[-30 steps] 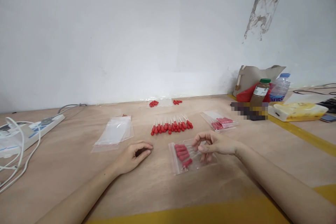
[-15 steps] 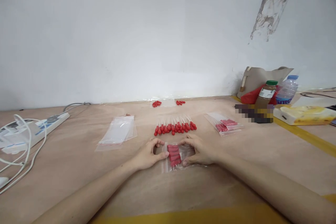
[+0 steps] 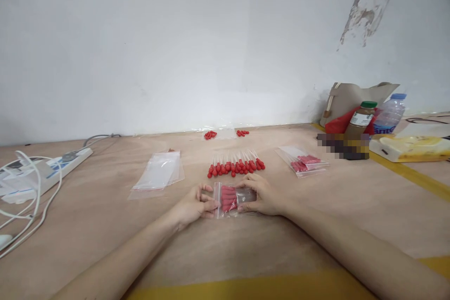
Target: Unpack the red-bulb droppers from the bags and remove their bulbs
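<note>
A clear zip bag [image 3: 232, 213] lies on the table in front of me, with several red-bulbed pieces [image 3: 228, 198] side by side inside. My left hand [image 3: 197, 204] has its thumb and fingers closed at the bag's left edge, by the zip strip. On the other end, my right hand [image 3: 262, 197] grips the bag between thumb and fingers. Just beyond, a row of droppers [image 3: 235, 167] has red bulbs toward me and clear thin tips away.
A stack of flat clear bags [image 3: 156, 173] lies left. To the right are filled bags [image 3: 304, 164], bottles [image 3: 360, 119], a grey bag [image 3: 342, 96] and a tissue pack [image 3: 415, 147]. A power strip [image 3: 56, 176] with cables sits far left; more red pieces [image 3: 210, 135] lie by the wall.
My left fingers have shifted left off the red pieces to the bag's zip edge. My right hand has moved slightly left, closer to the red pieces. The bag sits straighter.
</note>
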Available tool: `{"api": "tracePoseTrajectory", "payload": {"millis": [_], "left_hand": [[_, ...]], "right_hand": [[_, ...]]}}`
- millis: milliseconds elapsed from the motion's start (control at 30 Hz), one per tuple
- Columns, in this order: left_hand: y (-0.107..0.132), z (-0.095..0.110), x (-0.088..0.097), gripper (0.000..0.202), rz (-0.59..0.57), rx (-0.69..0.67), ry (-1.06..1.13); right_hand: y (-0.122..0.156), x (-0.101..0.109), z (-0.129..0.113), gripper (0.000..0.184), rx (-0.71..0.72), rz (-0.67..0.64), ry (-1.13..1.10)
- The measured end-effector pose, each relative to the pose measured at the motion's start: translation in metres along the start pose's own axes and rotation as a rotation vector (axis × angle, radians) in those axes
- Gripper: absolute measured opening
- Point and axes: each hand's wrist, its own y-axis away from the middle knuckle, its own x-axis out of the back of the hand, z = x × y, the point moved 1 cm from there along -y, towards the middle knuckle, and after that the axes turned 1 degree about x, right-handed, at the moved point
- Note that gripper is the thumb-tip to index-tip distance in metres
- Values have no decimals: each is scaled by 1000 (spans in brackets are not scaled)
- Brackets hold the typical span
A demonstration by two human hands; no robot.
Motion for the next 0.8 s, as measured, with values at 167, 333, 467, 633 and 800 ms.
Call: {"api": "tracePoseTrajectory", "payload": {"millis": [167, 333, 467, 633, 800], "left_hand": [[-1, -3, 1, 66, 23, -26, 139], [-4, -3, 3, 65, -19, -57, 101], [-5, -1, 3, 58, -89, -109, 55], [-2, 1, 2, 56, -170, -136, 44], [-1, -1, 2, 49, -158, -160, -35]], "right_hand": [[3, -2, 1, 47, 67, 30, 32], [-6, -1, -12, 19, 231, 166, 83], [-25, -1, -24, 26, 385, 117, 216], [-40, -9, -26, 29, 548, -20, 384], [-41, -16, -25, 18, 606, 17, 358]]}}
